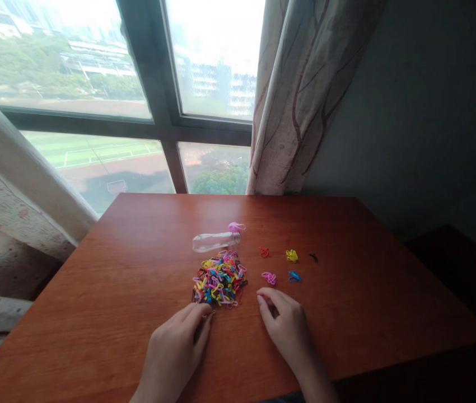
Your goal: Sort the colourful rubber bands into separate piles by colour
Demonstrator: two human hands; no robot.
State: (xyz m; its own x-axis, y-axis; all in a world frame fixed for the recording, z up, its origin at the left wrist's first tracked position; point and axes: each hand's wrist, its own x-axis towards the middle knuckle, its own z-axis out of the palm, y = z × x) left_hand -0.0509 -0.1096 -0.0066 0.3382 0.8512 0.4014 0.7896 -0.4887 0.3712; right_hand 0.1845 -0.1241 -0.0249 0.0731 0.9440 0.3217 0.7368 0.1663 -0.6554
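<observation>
A heap of small coloured rubber bands [220, 278] lies on the reddish wooden table [137, 291]. My left hand [177, 350] rests at the heap's near edge, fingers together, tips touching a band at the heap's rim. My right hand [286, 324] lies just right of the heap with its fingers curled; whether they hold anything I cannot make out. Beyond it lie small sorted clusters: pink [269, 277], blue [294, 276], red [264, 252], yellow [292, 256] and dark [313, 257].
A clear plastic bottle [215, 242] lies on its side behind the heap, its pink cap [236, 226] beside its mouth. A large window [137, 84] and patterned curtains [305, 95] stand beyond the table's far edge. A dark wall is at right.
</observation>
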